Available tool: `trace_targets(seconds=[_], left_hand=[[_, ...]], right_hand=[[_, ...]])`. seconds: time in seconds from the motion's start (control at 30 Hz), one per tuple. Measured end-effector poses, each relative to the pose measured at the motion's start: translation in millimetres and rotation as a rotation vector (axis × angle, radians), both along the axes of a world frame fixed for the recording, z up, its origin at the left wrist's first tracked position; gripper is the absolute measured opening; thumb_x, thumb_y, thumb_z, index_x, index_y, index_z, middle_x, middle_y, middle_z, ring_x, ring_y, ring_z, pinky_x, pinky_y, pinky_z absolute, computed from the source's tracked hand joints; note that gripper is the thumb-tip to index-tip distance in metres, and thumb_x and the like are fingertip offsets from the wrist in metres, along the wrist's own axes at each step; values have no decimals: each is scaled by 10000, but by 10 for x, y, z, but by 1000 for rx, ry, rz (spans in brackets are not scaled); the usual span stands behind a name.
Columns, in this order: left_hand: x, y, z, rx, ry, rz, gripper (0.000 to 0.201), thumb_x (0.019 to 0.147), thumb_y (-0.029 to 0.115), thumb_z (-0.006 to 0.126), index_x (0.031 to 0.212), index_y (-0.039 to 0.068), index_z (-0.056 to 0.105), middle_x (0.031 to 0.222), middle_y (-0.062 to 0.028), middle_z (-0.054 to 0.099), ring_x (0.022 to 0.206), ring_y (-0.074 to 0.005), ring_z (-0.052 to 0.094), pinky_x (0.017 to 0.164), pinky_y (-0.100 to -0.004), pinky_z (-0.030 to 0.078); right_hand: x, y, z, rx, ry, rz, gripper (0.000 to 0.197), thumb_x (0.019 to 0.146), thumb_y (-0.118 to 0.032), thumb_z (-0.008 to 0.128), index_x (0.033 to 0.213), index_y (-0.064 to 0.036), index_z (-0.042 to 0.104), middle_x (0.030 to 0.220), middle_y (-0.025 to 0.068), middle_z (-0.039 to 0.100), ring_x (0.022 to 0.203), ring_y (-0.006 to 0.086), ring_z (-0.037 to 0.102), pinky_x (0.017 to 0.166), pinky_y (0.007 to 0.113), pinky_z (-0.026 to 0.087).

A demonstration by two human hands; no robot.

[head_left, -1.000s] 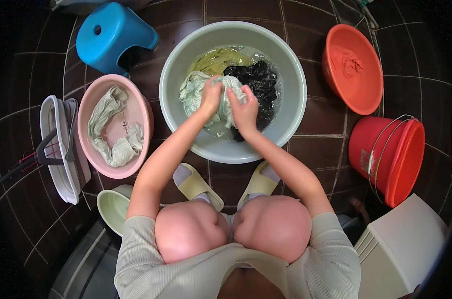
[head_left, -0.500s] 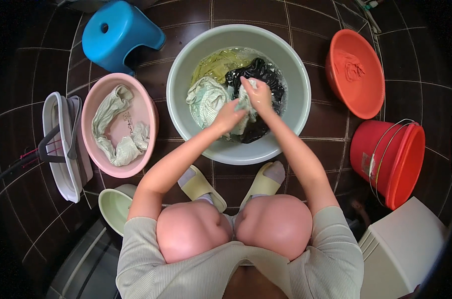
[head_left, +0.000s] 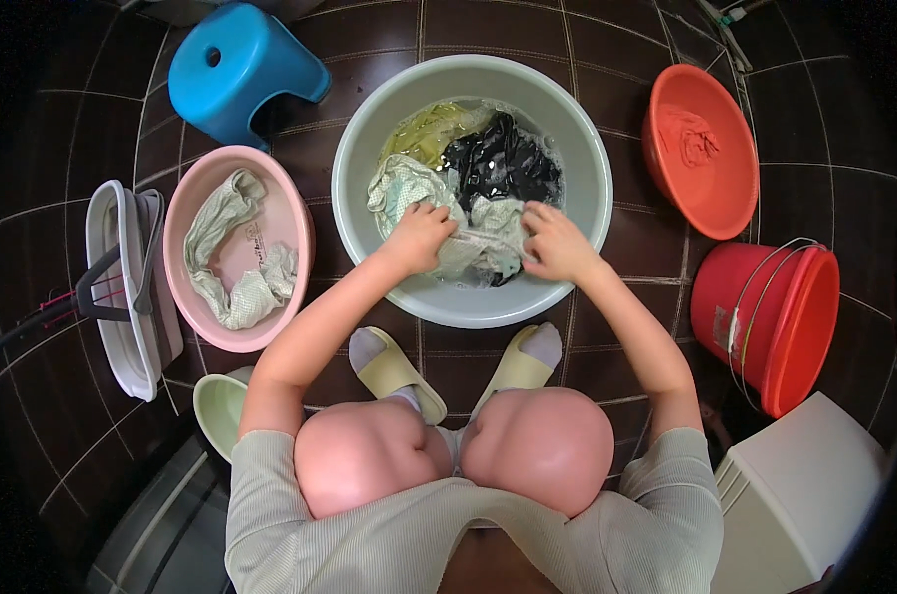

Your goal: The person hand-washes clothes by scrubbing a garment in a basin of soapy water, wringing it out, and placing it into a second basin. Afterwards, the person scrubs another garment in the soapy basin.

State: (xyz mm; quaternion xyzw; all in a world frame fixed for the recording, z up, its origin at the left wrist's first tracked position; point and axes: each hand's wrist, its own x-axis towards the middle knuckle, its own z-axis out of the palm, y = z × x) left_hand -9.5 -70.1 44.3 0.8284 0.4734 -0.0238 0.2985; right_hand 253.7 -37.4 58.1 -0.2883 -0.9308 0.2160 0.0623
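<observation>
Grey-green and round, the big plastic wash basin (head_left: pixel 369 213) sits on the dark brown tiled floor (head_left: pixel 626 327) just beyond the person's feet in pale yellow slippers (head_left: pixel 399 371). Both hands are down in it: the left hand (head_left: pixel 419 238) is closed around one end of a pale, wet patterned cloth (head_left: pixel 480 247), and the right hand (head_left: pixel 557 243) grips the other end, so the cloth is bunched between them at the near side of the basin. Farther in lie a black garment (head_left: pixel 498 163) and a yellowish-green garment (head_left: pixel 428 134), both soaking in soapy water.

Left of the wash basin, a pink oval plastic basin (head_left: pixel 285 223) holds a crumpled whitish cloth (head_left: pixel 236 252) (wrung or waiting, I cannot tell which). Beyond it stands a small blue plastic stool (head_left: pixel 240 69), and at far left a white folding basket with a dark handle (head_left: pixel 122 287). To the right are a shallow orange basin (head_left: pixel 701 148) with an orange rag in it and a red bucket with a wire handle (head_left: pixel 770 322).

Judging by this, the washing looks mid-way: one piece is being scrubbed, while at least two garments are yet to be handled.
</observation>
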Motion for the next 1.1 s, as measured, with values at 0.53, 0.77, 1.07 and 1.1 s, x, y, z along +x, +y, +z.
trace_targets(seconds=[0.53, 0.77, 1.07, 1.1], left_hand=[[-493, 448, 532, 228, -167, 177, 254, 612, -2, 538, 845, 86, 489, 782, -126, 480, 762, -327, 524, 638, -415, 413], [-583, 722, 1065, 303, -288, 112, 253, 606, -55, 528, 796, 52, 400, 763, -124, 447, 741, -343, 499, 585, -398, 383], [-818, 823, 1075, 329, -111, 413, 218, 738, 165, 434, 846, 12, 546, 783, -178, 556, 796, -332, 561, 683, -406, 445], [-807, 860, 1179, 190, -205, 465, 268, 747, 203, 407, 813, -9, 557, 753, -200, 551, 769, -341, 563, 689, -401, 440]], right_hand=[[-80, 356, 590, -225, 404, -800, 207, 703, -200, 605, 696, -16, 512, 573, 114, 507, 501, 219, 511, 512, 310, 408], [27, 551, 805, 96, 443, -815, 181, 690, -182, 603, 711, -16, 534, 620, 121, 552, 558, 263, 561, 548, 320, 441], [43, 648, 972, -46, 515, -831, 211, 761, -188, 581, 727, -12, 470, 589, 89, 480, 538, 163, 471, 526, 299, 396], [48, 694, 1048, -144, 660, -798, 225, 774, -184, 576, 716, -9, 447, 581, 74, 439, 555, 123, 425, 533, 284, 379]])
